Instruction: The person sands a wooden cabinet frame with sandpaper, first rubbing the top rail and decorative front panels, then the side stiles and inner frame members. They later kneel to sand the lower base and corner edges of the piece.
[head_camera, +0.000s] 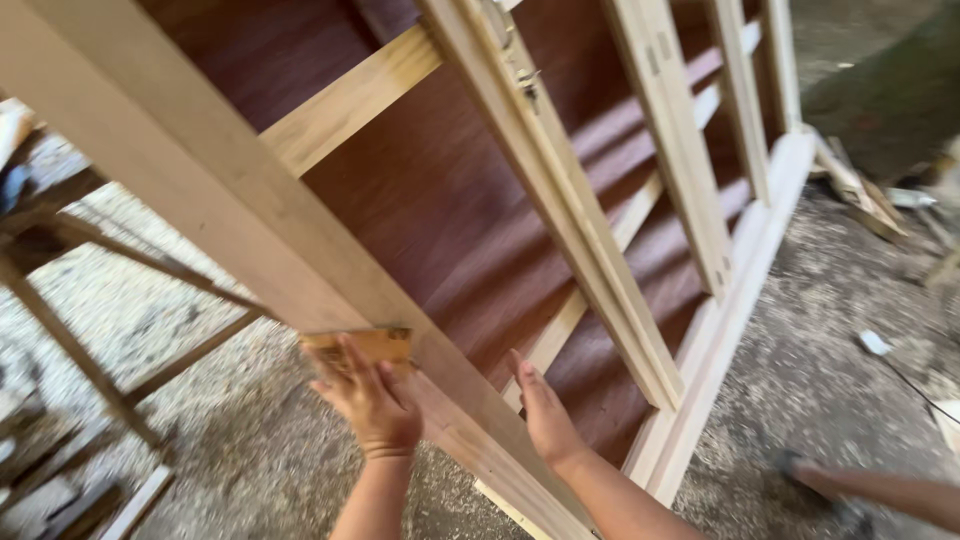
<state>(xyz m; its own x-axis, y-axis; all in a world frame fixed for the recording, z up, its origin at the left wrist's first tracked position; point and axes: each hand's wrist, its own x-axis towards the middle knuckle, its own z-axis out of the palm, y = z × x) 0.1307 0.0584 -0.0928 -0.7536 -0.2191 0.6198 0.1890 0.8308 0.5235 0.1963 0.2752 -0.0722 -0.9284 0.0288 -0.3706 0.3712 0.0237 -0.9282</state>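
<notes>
A large pale wooden frame (230, 210) with several upright rails lies tilted across the view, with a reddish-brown plywood back panel (440, 190). My left hand (372, 400) presses a tan sheet of sandpaper (375, 345) against the frame's near outer rail. My right hand (545, 415) rests flat with fingers together on the inner side of the same rail, near the plywood. Both forearms come up from the bottom edge.
The frame rests on a dark wooden trestle (90, 290) at the left. Sawdust covers the concrete floor (820, 360). Offcuts of wood (860, 195) lie at the right. A foot in a sandal (815, 478) shows at lower right, and a cable (915, 385) runs nearby.
</notes>
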